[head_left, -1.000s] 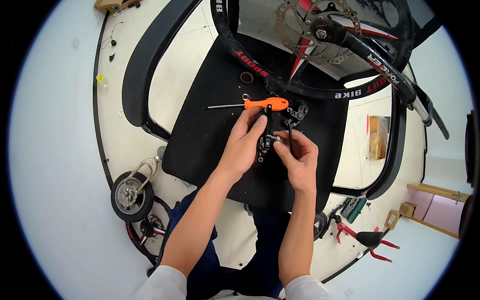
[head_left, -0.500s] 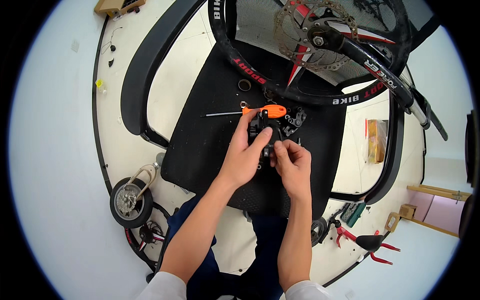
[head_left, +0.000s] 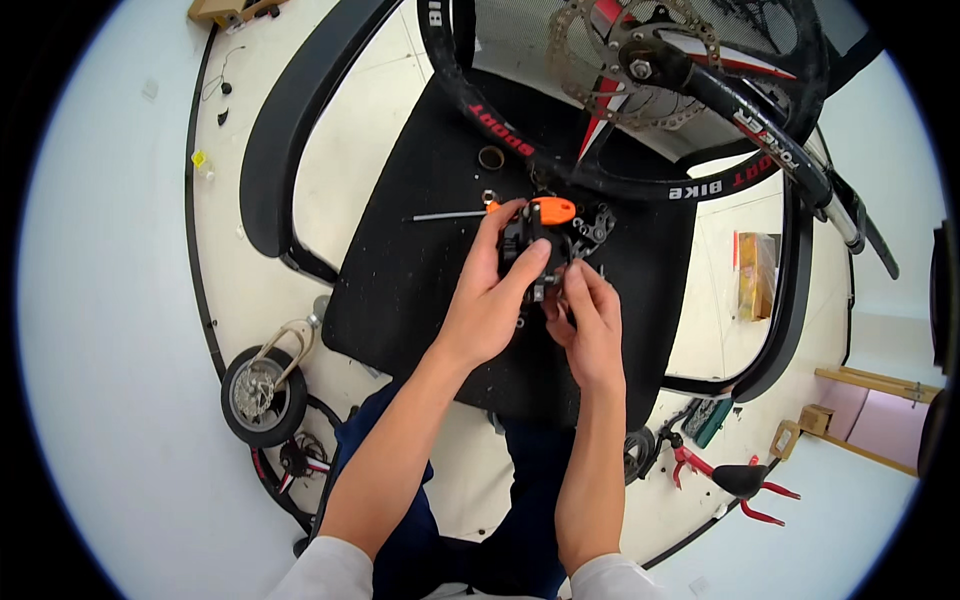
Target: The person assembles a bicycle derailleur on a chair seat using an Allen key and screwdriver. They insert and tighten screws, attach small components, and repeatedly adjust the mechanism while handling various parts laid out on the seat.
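My left hand (head_left: 492, 290) is closed around a black mechanical part (head_left: 517, 240), its thumb lying across the top. My right hand (head_left: 588, 318) is pinched at the lower right edge of that part; whatever sits between its fingertips is hidden. Just beyond the part lies a screwdriver with an orange handle (head_left: 552, 211), its shaft pointing left and my left fingers partly covering it. A dark metal linkage piece (head_left: 598, 228) rests to the right of the screwdriver. Farther up are a ring (head_left: 490, 158) and a small nut (head_left: 488, 197).
All this lies on a black chair seat (head_left: 400, 300) between two armrests (head_left: 275, 180). A bicycle wheel (head_left: 600, 185) with a brake disc and fork leans across the far side. On the floor are a small wheel (head_left: 262, 395), a red frame (head_left: 705, 467) and a bagged yellow item (head_left: 757, 278).
My right fingertips have shifted slightly up and right along the black part's edge. The part, still in my left hand, has turned a little and now covers more of the screwdriver handle.
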The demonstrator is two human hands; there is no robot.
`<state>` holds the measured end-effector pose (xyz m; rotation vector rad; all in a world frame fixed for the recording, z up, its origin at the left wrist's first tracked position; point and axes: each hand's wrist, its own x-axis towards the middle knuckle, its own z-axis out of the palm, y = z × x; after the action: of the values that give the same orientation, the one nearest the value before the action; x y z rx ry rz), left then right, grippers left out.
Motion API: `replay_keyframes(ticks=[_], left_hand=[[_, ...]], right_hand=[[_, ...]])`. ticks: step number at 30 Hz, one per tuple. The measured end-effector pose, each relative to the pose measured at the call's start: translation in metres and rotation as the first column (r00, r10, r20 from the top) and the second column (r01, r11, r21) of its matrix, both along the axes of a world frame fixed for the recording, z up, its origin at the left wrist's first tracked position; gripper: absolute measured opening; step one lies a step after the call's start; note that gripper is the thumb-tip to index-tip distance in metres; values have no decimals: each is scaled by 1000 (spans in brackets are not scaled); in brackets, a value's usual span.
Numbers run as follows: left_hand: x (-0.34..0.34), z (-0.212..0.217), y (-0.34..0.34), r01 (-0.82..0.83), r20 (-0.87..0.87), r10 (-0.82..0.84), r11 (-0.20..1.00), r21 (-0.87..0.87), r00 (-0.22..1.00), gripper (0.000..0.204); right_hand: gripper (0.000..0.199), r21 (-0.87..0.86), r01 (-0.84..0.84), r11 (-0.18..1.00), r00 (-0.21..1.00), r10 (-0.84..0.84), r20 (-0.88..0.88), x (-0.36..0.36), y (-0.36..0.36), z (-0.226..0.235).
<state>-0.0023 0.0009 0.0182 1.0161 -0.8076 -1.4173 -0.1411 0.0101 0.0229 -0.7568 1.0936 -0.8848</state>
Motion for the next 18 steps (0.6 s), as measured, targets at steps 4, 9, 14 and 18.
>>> replay_keyframes(ticks=[4, 9, 14, 18], left_hand=[[-3, -4, -3, 2, 54, -1, 1000, -15, 999, 52], [-2, -10, 3, -17, 4, 17, 997, 73, 1000, 52], [-3, -9, -1, -26, -52, 29, 998, 58, 998, 51], [-7, -3, 7, 9, -45, -6, 997, 75, 999, 50]], right_hand=[[24, -26, 18, 999, 999, -19, -29, 8, -3, -3], [7, -128, 6, 992, 999, -11, -32, 7, 1, 4], [14, -323, 13, 946, 996, -40, -78, 6, -9, 2], [19, -41, 9, 999, 998, -11, -58, -4, -6, -4]])
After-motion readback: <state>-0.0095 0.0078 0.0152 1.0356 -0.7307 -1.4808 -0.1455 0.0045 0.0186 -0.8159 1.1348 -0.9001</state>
